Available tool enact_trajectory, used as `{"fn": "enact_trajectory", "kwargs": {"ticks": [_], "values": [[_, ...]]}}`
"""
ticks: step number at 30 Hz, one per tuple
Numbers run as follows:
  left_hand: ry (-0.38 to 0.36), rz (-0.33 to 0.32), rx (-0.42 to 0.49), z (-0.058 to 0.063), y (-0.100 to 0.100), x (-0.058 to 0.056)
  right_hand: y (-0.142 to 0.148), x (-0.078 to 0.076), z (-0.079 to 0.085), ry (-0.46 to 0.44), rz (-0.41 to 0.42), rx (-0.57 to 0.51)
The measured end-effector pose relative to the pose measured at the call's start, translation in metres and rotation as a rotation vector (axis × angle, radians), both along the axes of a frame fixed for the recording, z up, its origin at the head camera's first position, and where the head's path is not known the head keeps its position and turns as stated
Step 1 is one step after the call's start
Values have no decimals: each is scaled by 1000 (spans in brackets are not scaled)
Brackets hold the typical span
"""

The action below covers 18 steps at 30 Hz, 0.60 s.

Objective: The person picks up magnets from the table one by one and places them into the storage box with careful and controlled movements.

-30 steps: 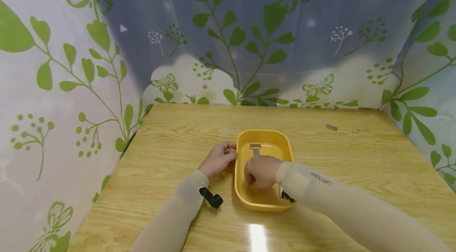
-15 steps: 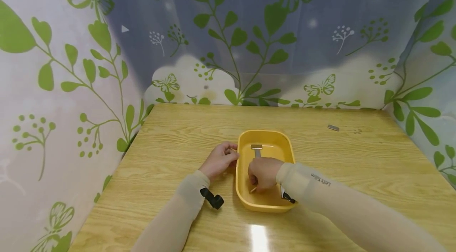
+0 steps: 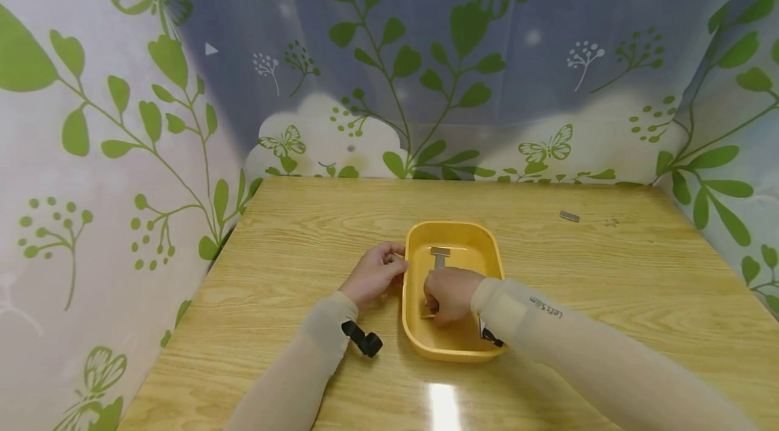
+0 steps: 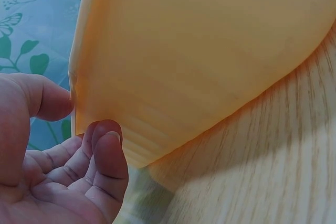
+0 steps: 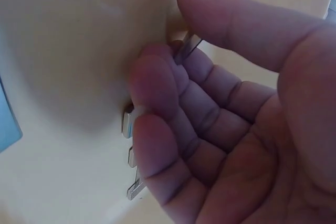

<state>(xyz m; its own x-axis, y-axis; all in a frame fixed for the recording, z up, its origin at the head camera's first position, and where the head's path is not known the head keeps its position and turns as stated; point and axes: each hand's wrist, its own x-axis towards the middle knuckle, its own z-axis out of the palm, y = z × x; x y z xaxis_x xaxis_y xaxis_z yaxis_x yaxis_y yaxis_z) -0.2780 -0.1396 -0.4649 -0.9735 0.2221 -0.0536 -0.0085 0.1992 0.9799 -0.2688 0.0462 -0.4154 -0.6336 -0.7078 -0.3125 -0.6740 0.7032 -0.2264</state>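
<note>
A yellow plastic tray point(image 3: 414, 329) stands on the table in the head view. At its left side my left hand point(image 3: 375, 274) holds the rim, the thumb against the edge and curled fingers at the outer wall. My right hand point(image 3: 452, 296) is down inside the tray. Between its thumb and fingers, in the right wrist view, it pinches a small shiny metal bar point(image 5: 187, 49). More metal bars lie on the tray floor, among them one crosswise bar point(image 3: 440, 252) above a lengthwise bar point(image 3: 439, 262), in a T shape. The right hand hides part of this row.
A lone grey metal bar point(image 3: 569, 216) lies on the wooden table point(image 3: 316, 214) to the right, behind the tray. Leaf-patterned cloth point(image 3: 365, 79) encloses the table at the back and sides. A pale blue thing point(image 5: 8, 124), unclear, shows in the right wrist view.
Below my right fingers a thin bar edge has come into sight and shifted slightly up the tray. The right hand has moved only a little; the left hand and tray look the same.
</note>
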Motion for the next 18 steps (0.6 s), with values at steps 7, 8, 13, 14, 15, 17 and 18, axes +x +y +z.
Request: {"fn": "enact_trajectory", "kwargs": {"ticks": [7, 8, 13, 14, 15, 17, 18], "values": [[9, -4, -2, 1, 0, 0, 1, -1, -2, 17, -12, -10], [8, -3, -4, 1, 0, 0, 0, -1, -3, 15, -16, -8], [9, 3, -16, -1, 0, -1, 1, -2, -4, 10, -20, -22], [9, 5, -17, -2, 0, -1, 1, -2, -4, 10, -21, -23], [9, 6, -18, -2, 0, -1, 1, -2, -4, 10, -22, -26], [8, 6, -16, -2, 0, -1, 1, -2, -5, 10, -19, -32], [6, 7, -16, -2, 0, -1, 2, -2, -5, 10, -21, -34]]}}
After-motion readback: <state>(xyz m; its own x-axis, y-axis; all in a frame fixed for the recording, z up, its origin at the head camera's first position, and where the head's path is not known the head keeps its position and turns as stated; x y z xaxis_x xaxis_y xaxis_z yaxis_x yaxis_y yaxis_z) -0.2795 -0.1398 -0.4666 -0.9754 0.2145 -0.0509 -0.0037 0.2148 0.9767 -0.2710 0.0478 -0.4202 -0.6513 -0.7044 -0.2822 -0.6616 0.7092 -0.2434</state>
